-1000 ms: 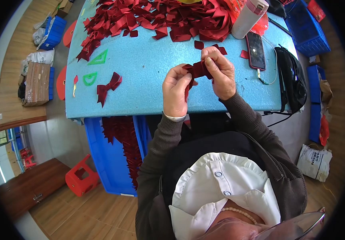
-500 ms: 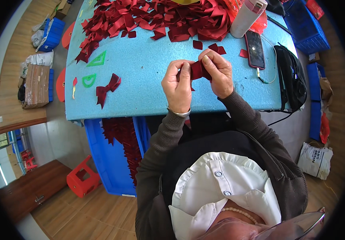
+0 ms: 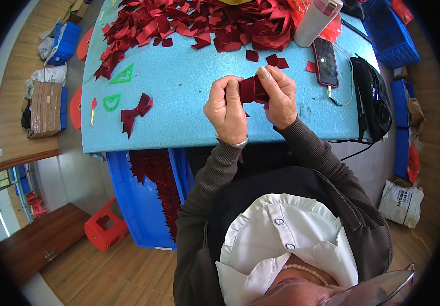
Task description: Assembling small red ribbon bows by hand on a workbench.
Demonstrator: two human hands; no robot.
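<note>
A dark red ribbon bow (image 3: 249, 90) is stretched between my two hands above the near part of the blue table. My left hand (image 3: 227, 108) pinches its left side, thumb on top. At the other side my right hand (image 3: 281, 97) grips it between thumb and fingers. The fingertips hide both ends of the ribbon. Another red bow (image 3: 137, 114) lies on the table to the left of my hands. Beyond my hands is a big heap of red ribbon pieces (image 3: 179, 25), with a few small squares (image 3: 252, 55) lying loose before it.
On the blue table (image 3: 179, 97) lie two green stencils (image 3: 112, 102). A white bottle (image 3: 316, 23), a phone (image 3: 325, 62) on a cable and a black bag (image 3: 372, 99) are at the right. Below the left edge, a blue crate (image 3: 138, 214) holds red bows; a red stool (image 3: 105, 227) stands beside it.
The ribbon between my hands has turned, so more of its flat middle band and the right loop now show. My hands have shifted only slightly.
</note>
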